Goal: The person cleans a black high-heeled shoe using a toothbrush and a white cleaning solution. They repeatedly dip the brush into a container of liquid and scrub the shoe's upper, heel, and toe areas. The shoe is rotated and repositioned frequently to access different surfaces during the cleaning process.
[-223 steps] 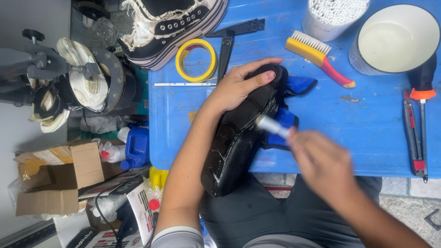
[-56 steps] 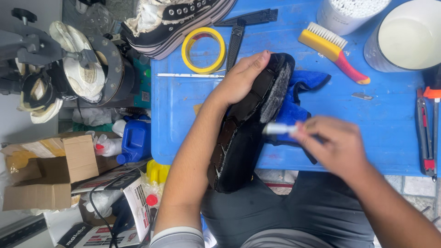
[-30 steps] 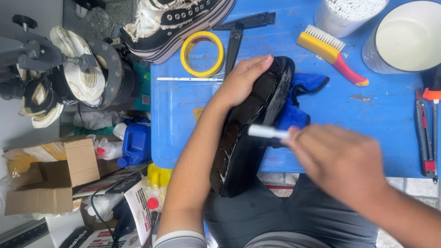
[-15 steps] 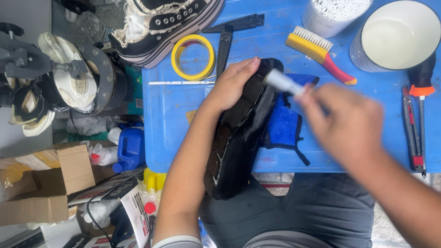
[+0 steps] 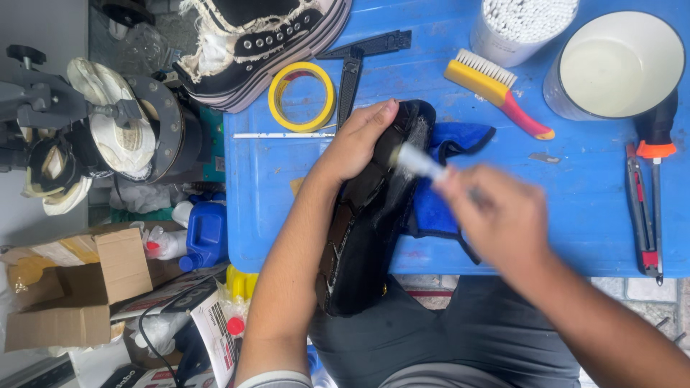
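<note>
A black shoe point(image 5: 370, 215) lies tilted with its sole up, its toe on the blue table point(image 5: 560, 194) and its heel over my lap. My left hand point(image 5: 353, 144) grips the shoe near the toe and holds it steady. My right hand point(image 5: 496, 215), blurred by motion, holds a small white brush point(image 5: 418, 162) whose tip touches the side of the shoe near the toe. A blue cloth point(image 5: 442, 179) lies under the shoe on the table.
On the table are a roll of yellow tape point(image 5: 302, 96), a black folding tool point(image 5: 352, 68), a yellow-and-red scrub brush point(image 5: 496, 90), a white pot point(image 5: 614, 65), a tub of white swabs point(image 5: 517, 25) and pliers point(image 5: 643, 208). A worn black sneaker point(image 5: 259, 43) sits at the back left. Boxes and bottles crowd the floor on the left.
My right hand has swung the white brush along the side of the shoe, from its middle up to the toe and slightly back. My left hand stays on the shoe.
</note>
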